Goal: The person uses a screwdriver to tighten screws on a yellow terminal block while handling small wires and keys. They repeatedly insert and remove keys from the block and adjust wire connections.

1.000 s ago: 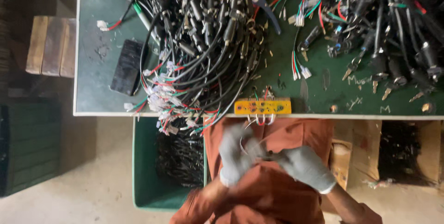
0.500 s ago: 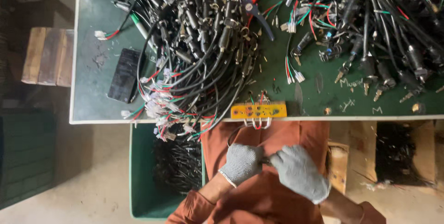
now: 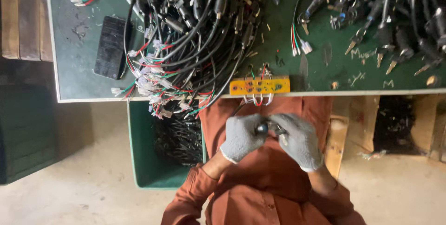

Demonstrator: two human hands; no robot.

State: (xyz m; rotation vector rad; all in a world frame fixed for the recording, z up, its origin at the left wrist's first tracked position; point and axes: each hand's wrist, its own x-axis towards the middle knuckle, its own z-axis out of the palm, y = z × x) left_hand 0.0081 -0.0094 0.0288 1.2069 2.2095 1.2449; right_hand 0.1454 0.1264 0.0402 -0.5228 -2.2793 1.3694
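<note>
Left hand point(image 3: 241, 136) and right hand point(image 3: 297, 139) gripping dark connector point(image 3: 263, 129), yellow board point(image 3: 259, 86), cable heap point(image 3: 195, 34) beyond

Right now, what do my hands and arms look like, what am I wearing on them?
Both hands wear grey knitted work gloves with snug ribbed cuffs: the left hand and the right hand look alike, with no markings visible. Both arms are covered by long rust-orange sleeves of the same cloth as the buttoned garment, loose and creased, ending short of the glove cuffs.
</note>
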